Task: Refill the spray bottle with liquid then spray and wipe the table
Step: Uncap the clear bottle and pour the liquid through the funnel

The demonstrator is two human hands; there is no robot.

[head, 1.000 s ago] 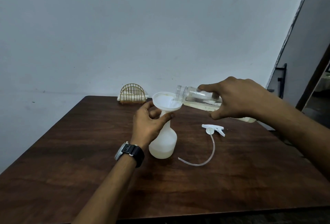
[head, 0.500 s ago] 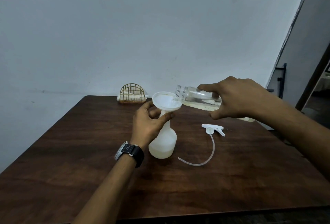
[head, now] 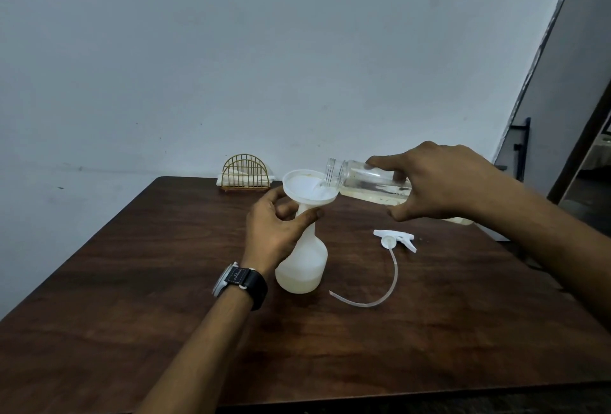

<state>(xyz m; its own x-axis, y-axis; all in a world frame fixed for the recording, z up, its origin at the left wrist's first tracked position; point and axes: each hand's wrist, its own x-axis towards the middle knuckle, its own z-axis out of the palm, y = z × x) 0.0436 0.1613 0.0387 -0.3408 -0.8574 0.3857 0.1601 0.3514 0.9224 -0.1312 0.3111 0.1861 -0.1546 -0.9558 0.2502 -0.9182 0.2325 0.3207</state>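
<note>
Napkin holder, wire, at bench far edge. Left grip curled round funnel stem atop upright spray bottle, mid-bench. Clear bottle, tilted, mouth over funnel, clasped by right grip. Sprayer head lying beside spray bottle.

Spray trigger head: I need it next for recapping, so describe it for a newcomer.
On the dark wooden table, look right of the white spray bottle. The spray trigger head lies there, untouched. Only it trails a long curved tube.

spray bottle upright | funnel in neck; clear bottle tipped (pouring)
</note>
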